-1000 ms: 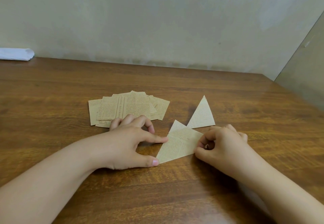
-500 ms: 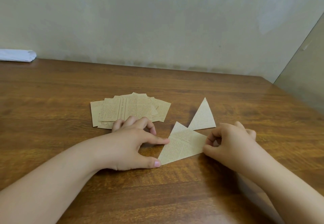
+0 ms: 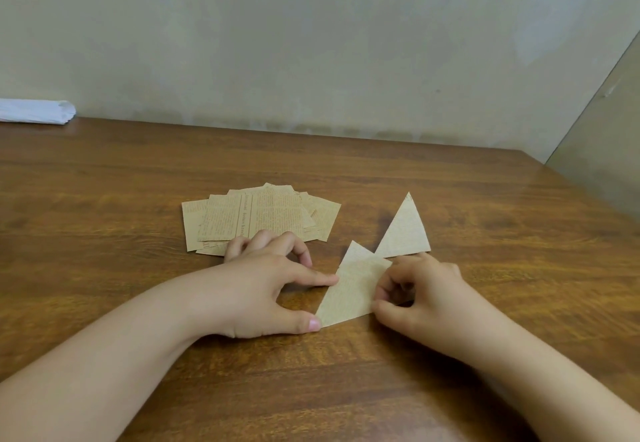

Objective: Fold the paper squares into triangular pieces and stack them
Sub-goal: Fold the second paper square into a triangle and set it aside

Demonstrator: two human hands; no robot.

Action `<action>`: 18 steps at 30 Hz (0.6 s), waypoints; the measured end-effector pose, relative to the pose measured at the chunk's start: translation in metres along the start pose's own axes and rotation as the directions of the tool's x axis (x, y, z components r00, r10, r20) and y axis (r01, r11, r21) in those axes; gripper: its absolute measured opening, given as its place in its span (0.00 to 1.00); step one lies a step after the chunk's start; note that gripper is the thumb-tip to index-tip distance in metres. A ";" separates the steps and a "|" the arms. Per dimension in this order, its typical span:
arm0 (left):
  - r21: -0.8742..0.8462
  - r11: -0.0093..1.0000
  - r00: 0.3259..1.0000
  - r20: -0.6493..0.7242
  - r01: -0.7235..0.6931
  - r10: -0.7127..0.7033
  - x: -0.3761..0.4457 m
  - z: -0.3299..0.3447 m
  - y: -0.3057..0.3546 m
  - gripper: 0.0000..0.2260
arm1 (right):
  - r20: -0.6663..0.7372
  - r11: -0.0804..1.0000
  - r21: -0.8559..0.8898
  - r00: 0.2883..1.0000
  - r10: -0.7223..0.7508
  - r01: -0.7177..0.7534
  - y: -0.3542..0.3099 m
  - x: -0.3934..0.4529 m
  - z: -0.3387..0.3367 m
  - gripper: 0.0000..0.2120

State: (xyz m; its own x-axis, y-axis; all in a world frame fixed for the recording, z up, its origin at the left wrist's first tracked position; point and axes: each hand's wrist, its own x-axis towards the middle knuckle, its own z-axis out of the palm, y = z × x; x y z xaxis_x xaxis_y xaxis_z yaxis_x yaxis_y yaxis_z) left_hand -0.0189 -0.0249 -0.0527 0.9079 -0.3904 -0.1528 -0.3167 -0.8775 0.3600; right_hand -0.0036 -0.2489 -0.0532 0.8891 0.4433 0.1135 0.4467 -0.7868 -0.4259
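Note:
A tan printed paper piece (image 3: 353,291), folded into a triangle, lies flat on the wooden table (image 3: 502,206) between my hands. My left hand (image 3: 263,286) touches its left edge with a straight index finger and thumb tip. My right hand (image 3: 426,298) covers its right corner, and the curled index finger and thumb pinch the paper there. One finished triangle (image 3: 403,230) lies just behind, touching the folded piece's tip. A loose pile of unfolded paper squares (image 3: 256,213) sits behind my left hand, whose other fingers rest at its near edge.
A white folded cloth or paper bundle (image 3: 34,111) lies at the table's far left by the wall. The wall runs along the table's back edge, and a panel closes off the right side.
My right hand slid left along the folded piece and now covers its right corner. The left hand kept its hold on the left edge.

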 end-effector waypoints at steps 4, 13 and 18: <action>-0.002 1.000 1.000 0.016 0.005 -0.005 0.000 -0.001 0.002 0.21 | 0.003 0.997 0.001 0.997 0.075 -0.075 0.017 -0.003 -0.009 0.07; 0.003 1.000 0.999 0.028 -0.022 0.022 -0.003 -0.002 0.002 0.20 | -0.003 0.996 -0.085 1.000 -0.020 0.020 0.029 -0.009 -0.022 0.06; -0.074 0.996 0.998 0.017 -0.055 0.056 -0.009 -0.007 -0.003 0.22 | 0.093 0.987 -0.014 0.983 -0.161 0.163 0.026 -0.020 -0.019 0.13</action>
State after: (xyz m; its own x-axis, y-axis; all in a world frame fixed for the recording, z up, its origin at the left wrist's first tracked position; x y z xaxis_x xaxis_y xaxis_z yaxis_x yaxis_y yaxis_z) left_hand -0.0241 -0.0170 -0.0459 0.8839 -0.4438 -0.1476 -0.3451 -0.8319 0.4346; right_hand -0.0077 -0.2861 -0.0492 0.7927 0.6018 0.0968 0.5866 -0.7100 -0.3896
